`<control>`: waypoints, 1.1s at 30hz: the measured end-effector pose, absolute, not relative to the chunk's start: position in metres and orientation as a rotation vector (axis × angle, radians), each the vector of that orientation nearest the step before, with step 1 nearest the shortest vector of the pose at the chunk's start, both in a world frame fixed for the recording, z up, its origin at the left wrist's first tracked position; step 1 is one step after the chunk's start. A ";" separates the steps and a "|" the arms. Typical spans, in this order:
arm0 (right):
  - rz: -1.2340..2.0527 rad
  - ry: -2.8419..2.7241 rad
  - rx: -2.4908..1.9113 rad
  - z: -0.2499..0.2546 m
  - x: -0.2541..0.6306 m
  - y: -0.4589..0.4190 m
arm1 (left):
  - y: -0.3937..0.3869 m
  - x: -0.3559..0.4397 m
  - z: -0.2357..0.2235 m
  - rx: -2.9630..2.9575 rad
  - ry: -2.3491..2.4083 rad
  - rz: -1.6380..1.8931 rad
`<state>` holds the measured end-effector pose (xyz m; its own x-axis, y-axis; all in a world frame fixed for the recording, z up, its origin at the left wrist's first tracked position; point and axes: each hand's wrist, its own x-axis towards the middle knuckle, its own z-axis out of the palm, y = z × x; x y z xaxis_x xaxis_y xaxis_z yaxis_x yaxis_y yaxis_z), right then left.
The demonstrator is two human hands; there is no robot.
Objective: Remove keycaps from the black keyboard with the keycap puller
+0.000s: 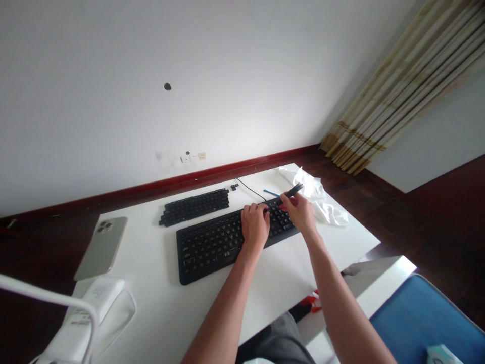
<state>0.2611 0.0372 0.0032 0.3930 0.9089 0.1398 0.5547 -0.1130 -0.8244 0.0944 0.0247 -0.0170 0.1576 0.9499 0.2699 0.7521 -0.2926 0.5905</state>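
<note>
A black keyboard [212, 247] lies at a slant on the white table, many of its key positions showing bare sockets without caps. My left hand [254, 221] rests over its middle-right part, fingers curled with thumb and index close together; anything between them is too small to make out. Over the number-pad end, my right hand [299, 208] pinches a slim black tool [293, 190] with a paler far end, tilted up to the right. Rows of loose black keycaps [195, 206] are laid out behind the keyboard, and a few more keycaps [234, 187] sit apart.
A thin blue stick [272, 192] lies behind the keyboard near its black cable [250, 188]. Crumpled white cloth or paper [322, 202] covers the table's right rear. At left are a phone [102, 247] and a white power strip [85, 316]. A blue seat [432, 323] stands at right.
</note>
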 end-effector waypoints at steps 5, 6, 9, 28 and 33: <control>0.794 -1.179 -1.553 -0.008 0.271 0.044 | 0.026 0.094 -0.017 2.124 1.629 0.865; 0.837 -1.162 -1.515 -0.010 0.273 0.045 | 0.026 0.094 -0.017 2.122 1.629 0.866; 0.909 -1.133 -1.456 -0.014 0.276 0.050 | 0.027 0.094 -0.017 2.120 1.627 0.877; 1.009 -1.243 -1.412 -0.007 0.279 0.062 | 0.027 0.094 -0.020 2.115 1.622 0.862; 1.023 -1.236 -1.421 -0.004 0.278 0.062 | 0.029 0.094 -0.018 2.103 1.609 0.840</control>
